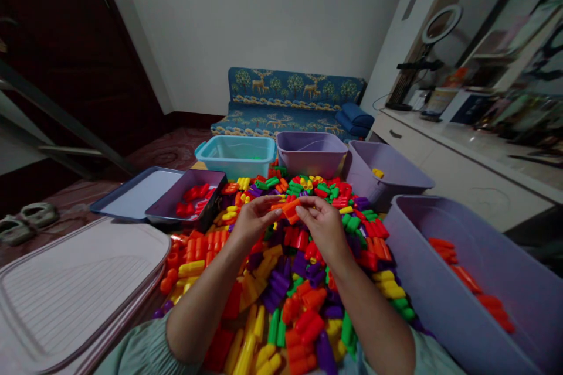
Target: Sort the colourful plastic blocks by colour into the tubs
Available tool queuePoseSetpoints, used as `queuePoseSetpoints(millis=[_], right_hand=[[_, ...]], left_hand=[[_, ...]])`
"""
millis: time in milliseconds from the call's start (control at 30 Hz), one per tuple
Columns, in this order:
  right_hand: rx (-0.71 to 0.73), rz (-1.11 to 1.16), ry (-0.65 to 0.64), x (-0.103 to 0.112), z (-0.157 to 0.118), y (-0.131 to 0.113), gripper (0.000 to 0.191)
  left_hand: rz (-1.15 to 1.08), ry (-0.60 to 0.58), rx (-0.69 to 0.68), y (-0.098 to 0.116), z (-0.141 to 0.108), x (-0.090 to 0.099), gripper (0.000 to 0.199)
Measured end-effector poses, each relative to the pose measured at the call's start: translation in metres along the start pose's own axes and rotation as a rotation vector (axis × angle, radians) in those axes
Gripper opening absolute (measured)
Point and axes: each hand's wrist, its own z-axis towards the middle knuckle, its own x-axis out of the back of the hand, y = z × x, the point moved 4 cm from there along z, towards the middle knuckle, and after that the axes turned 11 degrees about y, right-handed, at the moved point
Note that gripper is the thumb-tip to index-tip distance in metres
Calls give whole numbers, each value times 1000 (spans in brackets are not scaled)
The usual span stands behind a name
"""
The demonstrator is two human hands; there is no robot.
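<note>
An orange plastic building block [290, 210] is held between my two hands above a wide pile of coloured blocks. My left hand [254, 221] is closed, its thumb and fingers pinching the orange plastic at the left end. Opposite it, my right hand [323, 224] grips the right end between thumb and fingers. Whether this is one piece or two joined ones I cannot tell. Below the hands lie purple blocks [278, 287], red blocks [295, 238] and yellow blocks [259, 272], loose and jumbled.
Around the pile stand a turquoise bin [237, 155], purple bins [310, 155], and a large purple bin [409, 246] with orange blocks inside. At left are a dark tray [160, 196] with red pieces and pale lids [74, 287]. Behind is a blue sofa [290, 108]; a white counter [479, 146] stands right.
</note>
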Motion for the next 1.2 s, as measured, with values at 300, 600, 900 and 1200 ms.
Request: queuePoseSetpoints(millis=[300, 600, 900, 1200], right_hand=[[3, -125, -6, 2, 2, 8, 28], [-142, -199, -62, -3, -5, 13, 36], [-220, 72, -48, -5, -4, 13, 47], [-219, 210, -43, -3, -6, -8, 38]], left_hand=[[-112, -248, 84, -6, -6, -7, 48], [-83, -241, 42, -15, -1, -8, 49], [-59, -292, 101, 0, -12, -12, 56], [354, -277, -260, 43, -21, -51, 59]])
